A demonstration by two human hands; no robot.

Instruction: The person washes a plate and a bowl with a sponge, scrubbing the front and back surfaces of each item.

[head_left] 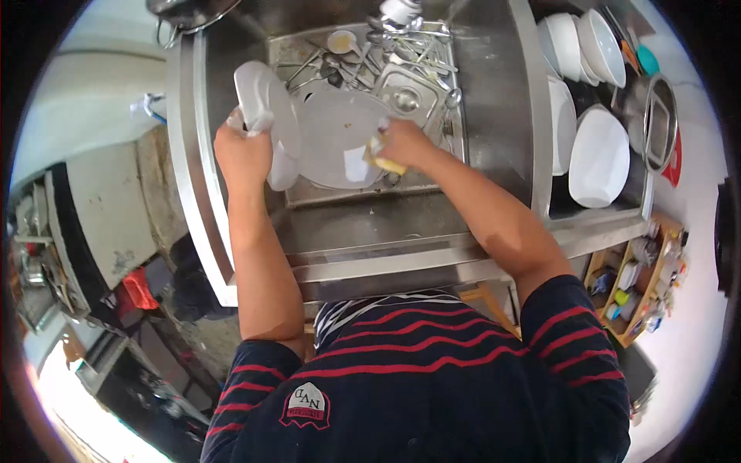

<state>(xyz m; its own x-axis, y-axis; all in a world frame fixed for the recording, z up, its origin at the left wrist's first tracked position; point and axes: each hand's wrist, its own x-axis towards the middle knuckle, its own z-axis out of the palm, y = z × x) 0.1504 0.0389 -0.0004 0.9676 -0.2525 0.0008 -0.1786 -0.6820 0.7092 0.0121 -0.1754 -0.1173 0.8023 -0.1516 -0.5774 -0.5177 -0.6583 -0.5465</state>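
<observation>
My left hand (245,150) is closed around the edge of a white dish (266,100), tilted up over the left side of the sink. Part of another white piece shows just below that dish. In my right hand (411,143) is a yellow sponge (390,165), a little blurred, over the right edge of a large round white plate (328,131). The plate lies in the sink basin (370,220). Behind it are a steel pan insert (391,77), a small white cup (341,42) and several spoons and forks (351,73).
To the right, a rack holds white bowls (600,48), white rectangular dishes (599,158) and a metal strainer (658,123). A metal pot (189,14) stands at the back left. The steel sink rim (386,270) runs along my front. A wooden shelf (637,282) stands at the right.
</observation>
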